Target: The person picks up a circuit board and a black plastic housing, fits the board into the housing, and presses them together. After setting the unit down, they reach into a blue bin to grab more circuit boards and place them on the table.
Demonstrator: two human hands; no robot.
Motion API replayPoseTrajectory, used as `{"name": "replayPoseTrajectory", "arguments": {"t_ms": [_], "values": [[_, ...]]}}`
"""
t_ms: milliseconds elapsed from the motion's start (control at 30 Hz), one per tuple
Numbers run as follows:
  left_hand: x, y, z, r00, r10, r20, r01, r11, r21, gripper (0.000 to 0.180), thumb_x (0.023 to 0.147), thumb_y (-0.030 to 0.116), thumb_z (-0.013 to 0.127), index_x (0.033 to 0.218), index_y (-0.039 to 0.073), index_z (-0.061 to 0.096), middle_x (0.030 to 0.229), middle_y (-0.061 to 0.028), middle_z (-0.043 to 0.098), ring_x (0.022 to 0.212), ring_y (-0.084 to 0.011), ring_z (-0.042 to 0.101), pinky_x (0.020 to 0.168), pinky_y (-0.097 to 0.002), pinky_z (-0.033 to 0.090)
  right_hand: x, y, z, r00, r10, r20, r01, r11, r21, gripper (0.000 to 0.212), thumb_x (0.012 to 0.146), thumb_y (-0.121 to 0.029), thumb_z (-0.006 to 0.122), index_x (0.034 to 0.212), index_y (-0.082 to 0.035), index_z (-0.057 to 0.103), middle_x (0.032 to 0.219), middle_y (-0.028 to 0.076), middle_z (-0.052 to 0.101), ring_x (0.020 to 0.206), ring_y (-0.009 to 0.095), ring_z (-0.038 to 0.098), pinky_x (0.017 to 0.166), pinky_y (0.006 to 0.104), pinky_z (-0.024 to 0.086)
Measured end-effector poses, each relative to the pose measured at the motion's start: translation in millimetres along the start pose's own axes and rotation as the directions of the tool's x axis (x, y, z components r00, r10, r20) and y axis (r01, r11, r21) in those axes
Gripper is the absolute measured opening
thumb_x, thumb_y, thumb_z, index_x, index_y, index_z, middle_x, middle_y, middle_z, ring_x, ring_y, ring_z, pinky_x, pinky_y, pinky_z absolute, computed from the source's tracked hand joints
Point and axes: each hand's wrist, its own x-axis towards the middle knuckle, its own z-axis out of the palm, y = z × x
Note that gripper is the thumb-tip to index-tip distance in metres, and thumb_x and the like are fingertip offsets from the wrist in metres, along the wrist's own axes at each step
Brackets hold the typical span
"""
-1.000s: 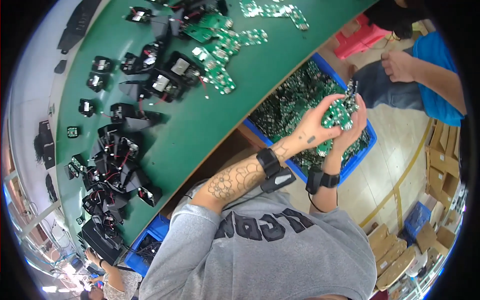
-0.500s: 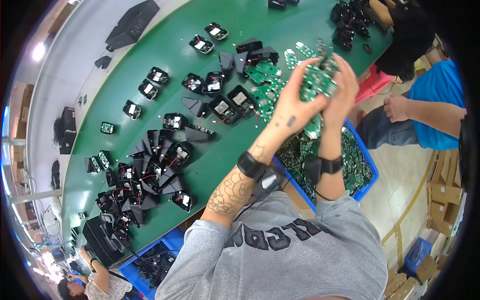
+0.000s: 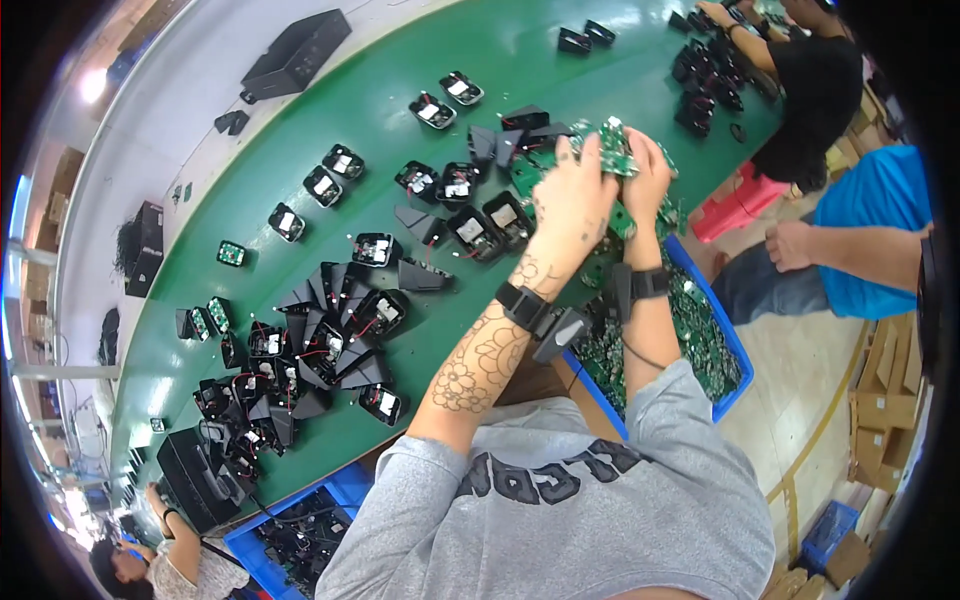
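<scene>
Both the left hand and the right hand grip a jagged cluster of green circuit boards between their fingers, at the near edge of a smooth, glossy green table. Angular black plastic housings with thin red wires spread leftward. Below the hands, a blue plastic bin brims with boards; rightward, pale floor tiles meet brown cardboard boxes.

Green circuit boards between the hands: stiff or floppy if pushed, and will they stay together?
The circuit boards are probably stiff, being thin flat panels. They'd likely slide apart, bunched unevenly with no visible tie. Perhaps fragile too, given their exposed, studded faces.
</scene>
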Motion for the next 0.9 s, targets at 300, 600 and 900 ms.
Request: {"name": "replayPoseTrajectory", "arguments": {"t_ms": [300, 600, 900], "values": [[-24, -26, 1, 0.88, 0.344, -0.328, -0.251, 0.922, 0.295, 0.05, 0.085, 0.021, 0.058, 0.132, 0.008, 0.05, 0.135, -0.0257, 0.046, 0.118, -0.0427, 0.049, 0.098, -0.048, 0.043, -29, 1, -93, 0.769, 0.021, -0.639, -0.02, 1.0, 0.009, 0.034, 0.091, -0.014, 0.053, 0.121, 0.003, 0.058, 0.116, 0.012, 0.063, 0.109, 0.023, 0.058, 0.097, 0.0338, 0.042], [-59, -19, 37, 0.858, 0.509, 0.073, -0.514, 0.843, 0.157, 0.056, 0.084, 0.036, 0.064, 0.137, 0.023, 0.051, 0.154, -0.0165, 0.026, 0.145, -0.0345, 0.017, 0.113, -0.0608, 0.013, -89, -1, -118, 0.764, 0.64, -0.08, -0.545, 0.707, 0.451, 0.046, 0.095, -0.029, 0.05, 0.133, -0.004, 0.048, 0.129, 0.012, 0.055, 0.115, 0.026, 0.056, 0.092, 0.0408, 0.047], [-80, -27, -16, 0.902, 0.429, 0.05, -0.431, 0.886, 0.173, 0.044, 0.072, 0.034, 0.068, 0.113, 0.018, 0.062, 0.128, -0.0105, 0.052, 0.128, -0.0313, 0.042, 0.103, -0.0587, 0.032, -102, -43, -82, 0.988, 0.086, 0.131, -0.014, 0.879, -0.477, 0.037, 0.094, -0.019, 0.056, 0.119, 0.007, 0.057, 0.119, 0.02, 0.061, 0.106, 0.029, 0.058, 0.095, 0.0361, 0.043]]}}
